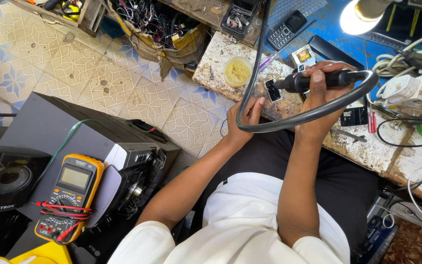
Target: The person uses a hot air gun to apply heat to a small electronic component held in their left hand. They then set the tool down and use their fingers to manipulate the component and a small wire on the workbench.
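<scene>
Black hot-air handpiece [318, 79] is held level over the worn tabletop [367, 146], nozzle end pointing left at a small black component [273, 90] lying on the tabletop edge. Right hand [321, 98] wraps the handpiece: fingers curled tight around its grip, thumb laid along the near side. A thick dark hose [313, 115] leaves the rear of the handpiece, loops below the right hand and rises out of view at top.

Left hand [246, 120] sits just left of the component, fingers pressed together and extended toward it; whether the fingertips touch the component or the tabletop cannot be told, since the hose crosses in front.

Near the component: a round tub of yellowish paste [238, 72] to the left, a small square module [303, 57] above. Farther back, a dark keypad phone [287, 29] on the blue surface, and a lit lamp [355, 17]. A red-handled screwdriver [371, 121] lies to the right.

On the floor side, left: a yellow multimeter [69, 195] with red leads rests on a grey speaker cabinet [50, 127].
</scene>
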